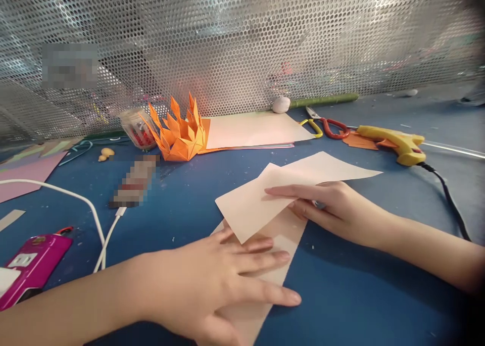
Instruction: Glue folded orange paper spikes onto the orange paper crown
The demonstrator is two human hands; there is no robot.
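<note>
A pale peach sheet of paper lies partly folded on the blue table, one flap lifted over the rest. My left hand rests flat on its near part, fingers stretched out and pressing the paper down. My right hand comes from the right, its fingers extended along the fold, the index finger lying on top of the raised flap and the other fingers under its edge.
An orange folded-paper crown and a stack of paper sheets sit at the back by a perforated metal screen. Scissors and a yellow glue gun with its black cord lie right. A pink phone and white cable lie left.
</note>
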